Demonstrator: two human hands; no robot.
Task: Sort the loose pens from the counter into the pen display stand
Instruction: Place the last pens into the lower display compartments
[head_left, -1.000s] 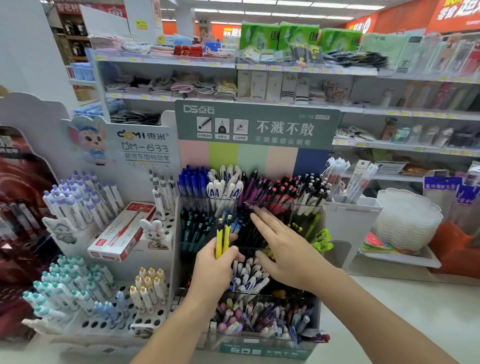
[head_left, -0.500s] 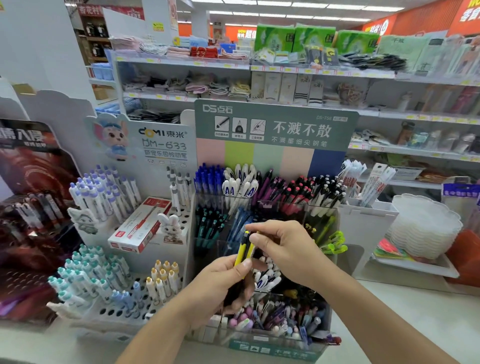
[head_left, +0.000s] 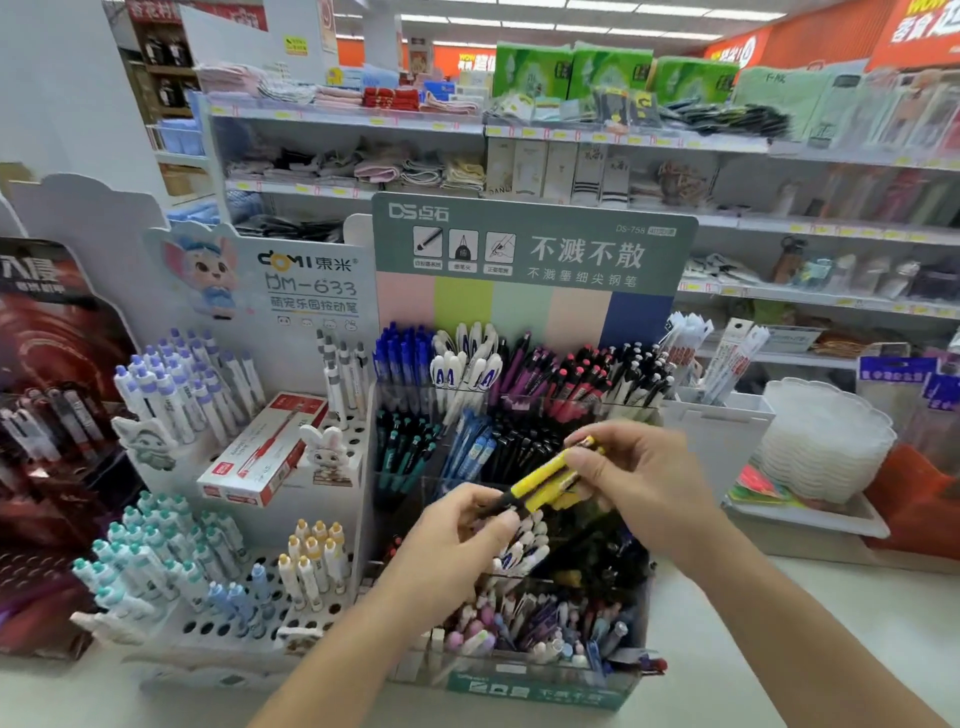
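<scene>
Yellow pens in hand, not yet slotted.

You hold what looks like two yellow pens (head_left: 545, 480) in the air just in front of the pen display stand (head_left: 519, 680), over its middle tiers: your left hand (head_left: 457, 540) pinches their dark lower ends between curled fingers and thumb, and your right hand (head_left: 639, 478) clamps its fingertips on the upper ends. Motion blur keeps me from being sure of the pair. I judge you are mid-sort: the stand's compartments already bristle with blue, white, purple, red-capped and black pens, far too many to count, while these still need a home. No loose pens show on the visible strip of counter (head_left: 857, 623), so these may be among the last.
</scene>
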